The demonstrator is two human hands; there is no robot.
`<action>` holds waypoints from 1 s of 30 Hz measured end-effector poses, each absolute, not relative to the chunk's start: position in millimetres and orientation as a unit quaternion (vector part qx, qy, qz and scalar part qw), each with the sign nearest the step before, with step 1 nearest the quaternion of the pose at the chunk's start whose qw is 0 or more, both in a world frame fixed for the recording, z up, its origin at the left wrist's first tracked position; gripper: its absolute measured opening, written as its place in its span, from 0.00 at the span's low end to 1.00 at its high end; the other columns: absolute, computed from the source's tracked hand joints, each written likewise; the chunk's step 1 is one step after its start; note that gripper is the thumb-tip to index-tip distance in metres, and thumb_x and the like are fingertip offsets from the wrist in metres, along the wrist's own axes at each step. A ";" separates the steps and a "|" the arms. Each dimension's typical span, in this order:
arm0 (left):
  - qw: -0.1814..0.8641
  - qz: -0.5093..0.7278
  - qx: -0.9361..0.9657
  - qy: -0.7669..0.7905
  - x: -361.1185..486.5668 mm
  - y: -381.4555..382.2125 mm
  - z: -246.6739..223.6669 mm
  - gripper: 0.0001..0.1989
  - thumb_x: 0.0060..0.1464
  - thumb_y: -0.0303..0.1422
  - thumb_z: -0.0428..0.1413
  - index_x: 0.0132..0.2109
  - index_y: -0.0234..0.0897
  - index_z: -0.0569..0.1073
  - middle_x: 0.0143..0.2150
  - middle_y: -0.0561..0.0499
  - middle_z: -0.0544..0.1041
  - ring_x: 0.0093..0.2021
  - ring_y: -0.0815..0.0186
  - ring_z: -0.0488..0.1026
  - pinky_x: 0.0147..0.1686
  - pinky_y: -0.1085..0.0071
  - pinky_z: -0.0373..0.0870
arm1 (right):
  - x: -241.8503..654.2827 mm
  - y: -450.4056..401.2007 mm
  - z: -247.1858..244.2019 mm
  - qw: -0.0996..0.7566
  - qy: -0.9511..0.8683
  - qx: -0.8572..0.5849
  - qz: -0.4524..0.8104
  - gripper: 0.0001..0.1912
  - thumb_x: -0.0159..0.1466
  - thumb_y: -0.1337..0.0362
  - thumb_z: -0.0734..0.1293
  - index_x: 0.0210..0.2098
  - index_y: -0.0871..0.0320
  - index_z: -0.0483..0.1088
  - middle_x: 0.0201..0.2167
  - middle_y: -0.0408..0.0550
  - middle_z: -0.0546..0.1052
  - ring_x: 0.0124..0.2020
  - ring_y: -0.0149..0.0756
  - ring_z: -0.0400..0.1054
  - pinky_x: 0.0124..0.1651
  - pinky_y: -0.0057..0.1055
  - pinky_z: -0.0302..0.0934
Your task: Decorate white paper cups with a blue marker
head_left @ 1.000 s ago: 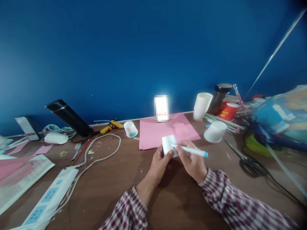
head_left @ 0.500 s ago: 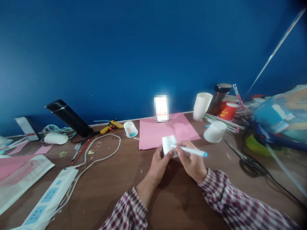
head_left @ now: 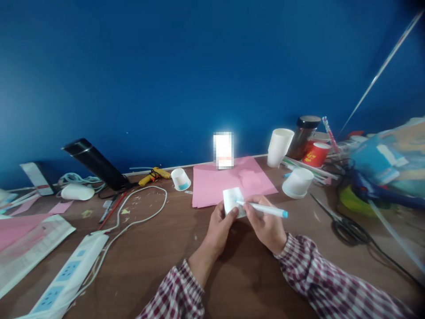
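Observation:
My left hand [head_left: 221,223] is closed around the lower edge of a small white paper piece [head_left: 230,196], its thumb pressed on the front. Faint light-blue marks show on the paper. A felt-tip pen [head_left: 265,208] with a white barrel and blue end is pinched in my right hand [head_left: 265,226]. The pen's tip meets the paper's face, or is very close to it. Both hands are above the brown table, just in front of stacked pink paper sheets [head_left: 212,181]. Part of the white piece is hidden behind my fingers.
Left are a white power strip [head_left: 84,250], its looping cable, a yellow glue gun [head_left: 154,176] and a small cup [head_left: 181,179] with a blue band. On the right lie white cups [head_left: 298,182], scissors [head_left: 348,228] and a red cup [head_left: 316,154]. A pixelated bright object [head_left: 224,150] stands behind.
The white paper piece has shifted slightly left and tilted a little in my left hand. The pen has barely moved, and both hands keep their grip.

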State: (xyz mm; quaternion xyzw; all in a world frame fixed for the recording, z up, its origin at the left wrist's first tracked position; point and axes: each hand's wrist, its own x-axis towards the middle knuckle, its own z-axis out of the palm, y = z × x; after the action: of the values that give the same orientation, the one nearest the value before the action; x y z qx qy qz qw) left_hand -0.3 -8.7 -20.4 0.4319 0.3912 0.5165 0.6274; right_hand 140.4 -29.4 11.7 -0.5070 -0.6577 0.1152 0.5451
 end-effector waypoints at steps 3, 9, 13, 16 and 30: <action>0.632 0.515 0.436 0.381 -0.6 -8.4 -21.1 0.21 0.52 0.42 0.63 0.50 0.35 0.75 0.47 0.43 0.79 0.48 0.56 0.74 0.52 0.61 0.68 | 140.7 -29.1 12.5 0.545 -0.657 -0.509 0.112 0.06 0.68 0.62 0.63 0.36 0.57 0.69 0.30 0.47 0.76 0.31 0.36 0.73 0.35 0.31 0.68; 0.638 0.519 0.432 0.370 -0.3 -8.1 -21.1 0.20 0.53 0.41 0.62 0.50 0.34 0.75 0.46 0.44 0.79 0.47 0.57 0.74 0.51 0.62 0.68 | 141.2 -28.4 11.8 0.551 -0.651 -0.509 0.118 0.07 0.68 0.62 0.62 0.35 0.57 0.69 0.30 0.47 0.76 0.30 0.36 0.73 0.34 0.31 0.68; 0.644 0.515 0.428 0.370 0.1 -8.6 -21.1 0.20 0.54 0.40 0.62 0.50 0.34 0.75 0.46 0.44 0.79 0.46 0.58 0.74 0.52 0.61 0.68 | 141.4 -28.0 10.7 0.550 -0.651 -0.509 0.119 0.07 0.68 0.62 0.62 0.36 0.57 0.69 0.30 0.47 0.76 0.30 0.36 0.73 0.34 0.31 0.68; 0.641 0.517 0.426 0.374 0.0 -8.8 -21.3 0.20 0.54 0.40 0.62 0.50 0.34 0.74 0.46 0.44 0.79 0.46 0.57 0.74 0.52 0.61 0.68 | 141.4 -27.7 10.2 0.551 -0.650 -0.511 0.116 0.06 0.68 0.62 0.62 0.35 0.56 0.69 0.30 0.46 0.76 0.30 0.36 0.73 0.34 0.31 0.67; 0.714 0.530 0.331 0.316 1.0 -13.1 -6.9 0.21 0.51 0.36 0.64 0.51 0.35 0.74 0.48 0.43 0.79 0.49 0.56 0.75 0.54 0.59 0.68 | 142.3 -22.0 5.0 0.649 -0.555 -0.479 0.203 0.07 0.70 0.60 0.61 0.43 0.56 0.68 0.31 0.45 0.76 0.31 0.33 0.73 0.34 0.29 0.69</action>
State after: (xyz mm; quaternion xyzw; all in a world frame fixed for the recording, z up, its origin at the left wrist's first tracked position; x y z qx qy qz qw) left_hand 1.0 -13.1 -6.9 0.3314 0.3159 0.5302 0.7136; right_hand 142.3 -22.0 5.0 -0.4786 -0.5552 0.2031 0.6492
